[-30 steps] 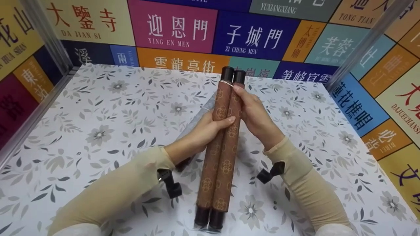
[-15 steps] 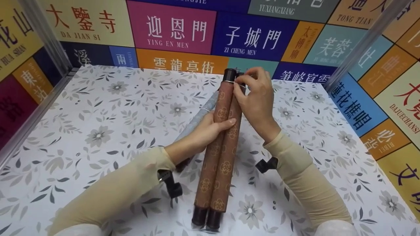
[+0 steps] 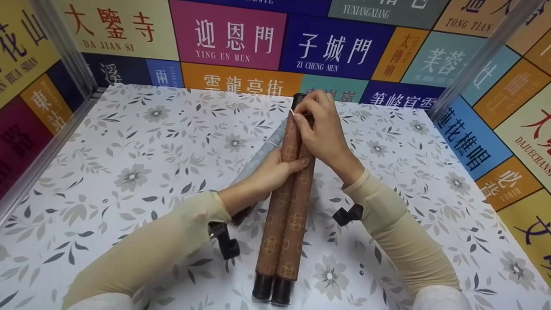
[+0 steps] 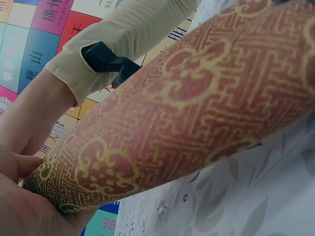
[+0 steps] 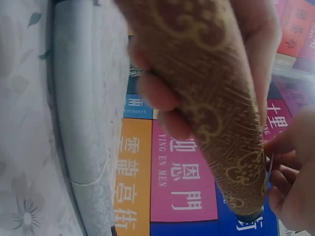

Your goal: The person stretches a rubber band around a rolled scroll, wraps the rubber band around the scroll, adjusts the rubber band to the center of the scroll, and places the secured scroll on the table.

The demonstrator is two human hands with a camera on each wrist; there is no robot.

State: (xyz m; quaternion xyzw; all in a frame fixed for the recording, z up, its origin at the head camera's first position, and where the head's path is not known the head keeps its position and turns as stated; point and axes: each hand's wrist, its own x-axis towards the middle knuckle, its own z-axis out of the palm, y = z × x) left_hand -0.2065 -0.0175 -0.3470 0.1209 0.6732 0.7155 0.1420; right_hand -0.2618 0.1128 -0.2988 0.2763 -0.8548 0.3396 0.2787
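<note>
My left hand point(image 3: 269, 172) grips two brown rolled scrolls point(image 3: 295, 221) side by side, its thumb across their front. They carry gold flower patterns and dark end knobs, and stand tilted over the table. Whether the two rolls are joined cannot be told. At their far end, my right hand point(image 3: 323, 129) pinches a thin white string point(image 3: 292, 112) with thumb and fingertips. The right wrist view shows this string stretched beside the brown roll point(image 5: 197, 73). In the left wrist view, the patterned brown roll point(image 4: 172, 98) fills the middle and the left palm lies against its end.
A grey-blue rolled scroll point(image 3: 258, 157), tied with a white string, lies on the table behind the left hand. White floral cloth point(image 3: 181, 142) covers the table. Panels with coloured lettering point(image 3: 232, 38) stand along the back and sides.
My right hand has moved from gripping the right roll's side up to the far end, then leftward, pinching the white string. The left hand keeps its hold on the scrolls.
</note>
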